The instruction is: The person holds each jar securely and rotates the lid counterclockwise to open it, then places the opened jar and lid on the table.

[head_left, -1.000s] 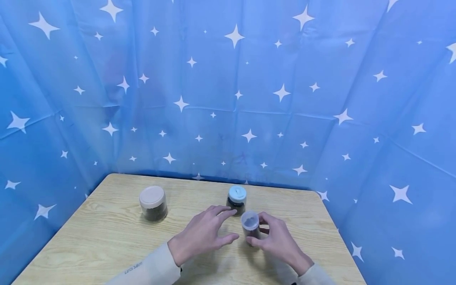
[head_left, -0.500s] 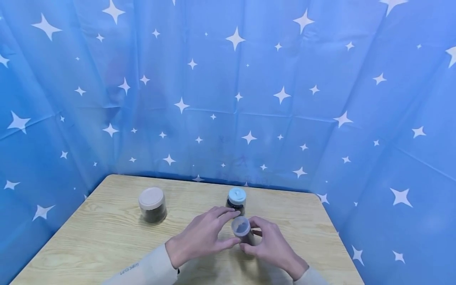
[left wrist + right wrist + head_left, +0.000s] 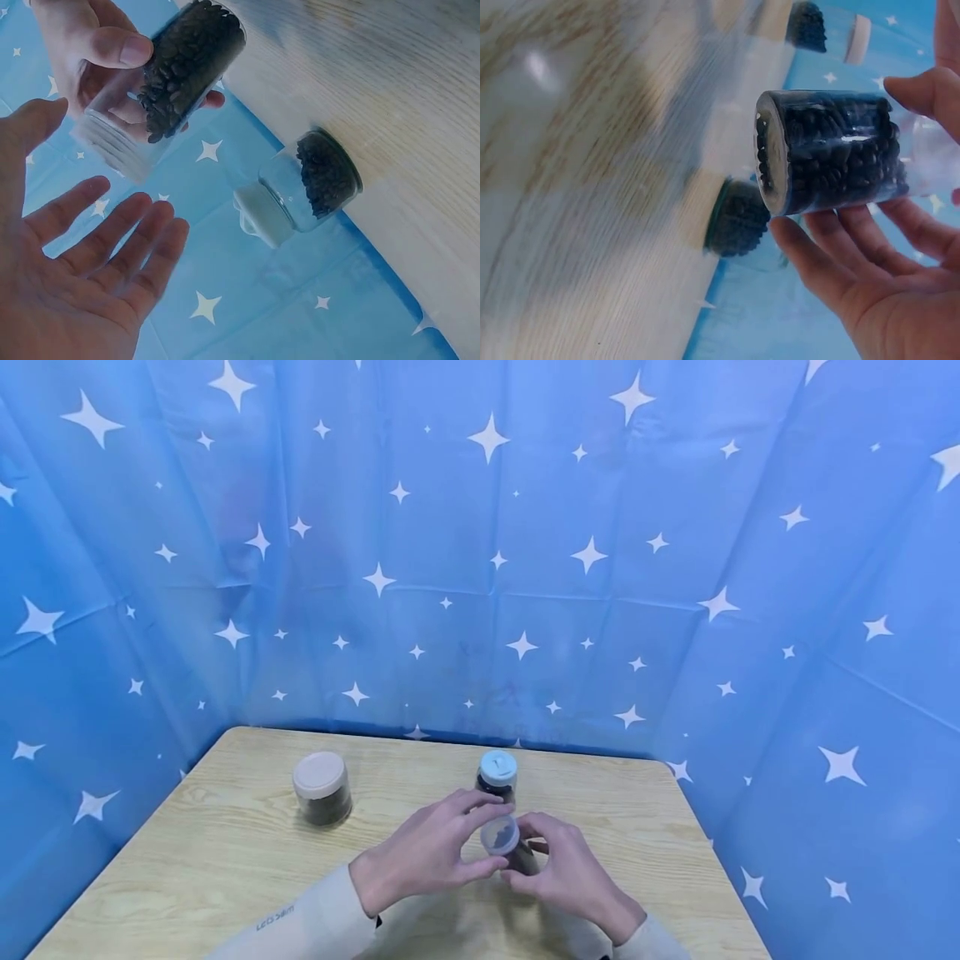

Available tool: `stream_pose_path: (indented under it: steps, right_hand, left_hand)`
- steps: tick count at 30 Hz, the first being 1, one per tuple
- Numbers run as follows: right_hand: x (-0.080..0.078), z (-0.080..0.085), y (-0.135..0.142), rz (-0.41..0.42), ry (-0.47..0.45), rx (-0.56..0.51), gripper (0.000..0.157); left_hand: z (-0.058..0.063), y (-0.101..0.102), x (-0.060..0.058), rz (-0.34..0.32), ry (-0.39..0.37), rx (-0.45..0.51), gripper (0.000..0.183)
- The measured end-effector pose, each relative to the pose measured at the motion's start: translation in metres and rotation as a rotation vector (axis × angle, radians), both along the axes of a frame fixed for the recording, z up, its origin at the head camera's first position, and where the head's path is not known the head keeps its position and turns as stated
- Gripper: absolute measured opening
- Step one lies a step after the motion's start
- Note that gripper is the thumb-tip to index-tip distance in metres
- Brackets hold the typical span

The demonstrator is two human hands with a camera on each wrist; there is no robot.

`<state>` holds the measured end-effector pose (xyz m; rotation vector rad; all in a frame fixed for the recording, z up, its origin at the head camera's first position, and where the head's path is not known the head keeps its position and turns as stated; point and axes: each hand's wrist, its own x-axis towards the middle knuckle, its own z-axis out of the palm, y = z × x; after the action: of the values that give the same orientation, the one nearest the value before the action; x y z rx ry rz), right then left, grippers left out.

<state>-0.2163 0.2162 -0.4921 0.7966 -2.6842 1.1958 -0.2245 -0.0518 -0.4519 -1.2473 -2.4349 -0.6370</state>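
My right hand (image 3: 573,868) grips a clear jar of dark beans or seeds (image 3: 832,150), fingers on one side and thumb on the other. The jar is off the table and tilted, with its translucent lid (image 3: 499,835) toward my left hand (image 3: 423,852). In the left wrist view, my left fingers (image 3: 124,244) are spread around the lid end with a gap visible; contact is not clear. Just behind stands a jar with a light-blue lid (image 3: 498,767), partly filled with similar dark pieces (image 3: 326,172) and partly hidden by my left hand in the head view.
Farther left on the wooden table (image 3: 187,860) stands a wider jar with a pale pink lid (image 3: 320,775) and dark contents. A blue curtain with white stars (image 3: 450,543) hangs behind the table and along both sides.
My right hand has brought the jar leftward and tilted its lid toward my left hand. The left hand has stayed almost in place. The other two jars have not moved.
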Motion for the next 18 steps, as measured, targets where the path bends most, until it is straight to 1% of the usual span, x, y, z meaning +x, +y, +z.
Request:
stream_pose_path:
  steps: [7,13,18]
  right_hand:
    - [0.0017,-0.0006,-0.0002,0.012,0.019,0.022,0.052]
    - [0.003,-0.0002,-0.0006,0.039,0.016,0.022,0.05]
    - [0.004,0.0005,-0.0003,0.028,0.016,0.03,0.049]
  left_hand:
    - [-0.0041,-0.0035,-0.0003,-0.06,-0.015,-0.005,0.058]
    - [-0.0075,-0.0049,-0.0017,-0.124,-0.04,-0.003,0.054]
    - [-0.0102,-0.0055,-0.0041,-0.153,-0.033,0.007,0.053]
